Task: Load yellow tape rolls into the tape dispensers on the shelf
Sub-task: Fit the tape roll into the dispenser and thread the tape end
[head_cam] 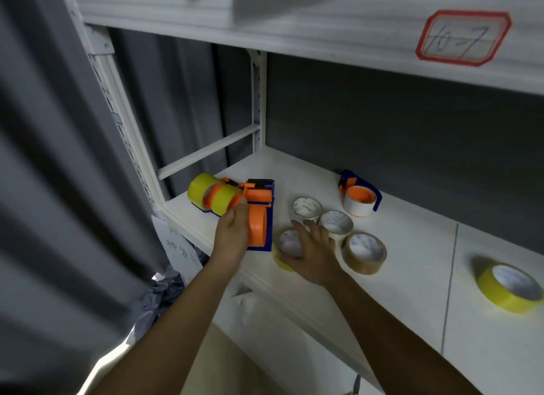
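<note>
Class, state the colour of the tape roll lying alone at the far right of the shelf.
Yellow tape roll, white core; head view.

The white shelf (412, 247) carries tape dispensers (260, 200), yellow (510, 288), brown (365, 252) and white rolls (306, 209).

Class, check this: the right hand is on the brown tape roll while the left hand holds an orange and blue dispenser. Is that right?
Not quite. In the head view the right hand is on a yellow roll; the brown roll lies untouched beside it. The left hand does hold the dispenser.
</note>
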